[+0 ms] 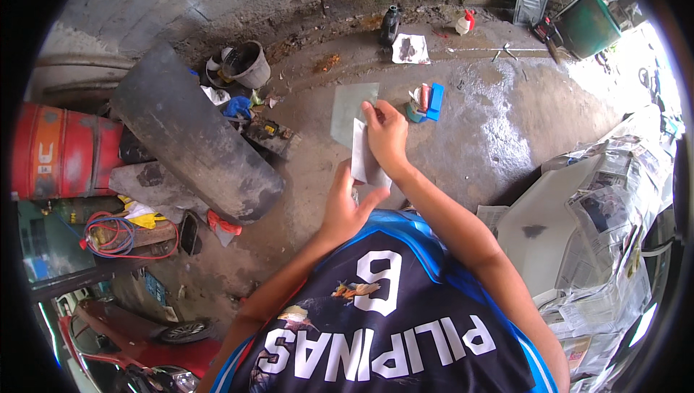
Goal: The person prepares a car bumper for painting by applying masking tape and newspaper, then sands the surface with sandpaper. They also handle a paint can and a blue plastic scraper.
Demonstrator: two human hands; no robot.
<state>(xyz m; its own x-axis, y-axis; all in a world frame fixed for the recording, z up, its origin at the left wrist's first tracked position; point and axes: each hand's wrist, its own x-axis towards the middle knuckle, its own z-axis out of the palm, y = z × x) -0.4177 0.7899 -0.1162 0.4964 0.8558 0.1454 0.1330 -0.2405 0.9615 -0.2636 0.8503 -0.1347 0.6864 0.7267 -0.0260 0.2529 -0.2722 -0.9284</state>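
Both my hands are on a folded, pale grey sheet (367, 158) that looks like paper, held upright in front of my chest. My right hand (389, 138) pinches its upper end between thumb and fingers. Lower down, my left hand (341, 208) grips the left edge with its fingers, its thumb stretched out below the sheet. A small reddish-brown patch shows by the left fingers; I cannot tell what it is. Just beyond my hands a flat grey-green rectangular sheet (348, 107) lies on the concrete. Right of it stands a small blue container (434, 102) with things in it.
At left are a large dark curved panel (195, 133), a red drum (69, 151) and a bucket (249, 66). A newspaper-masked car body (571, 227) rises at right. Along the wall stand a dark bottle (390, 26), a white red-topped bottle (465, 24) and a green bin (589, 24).
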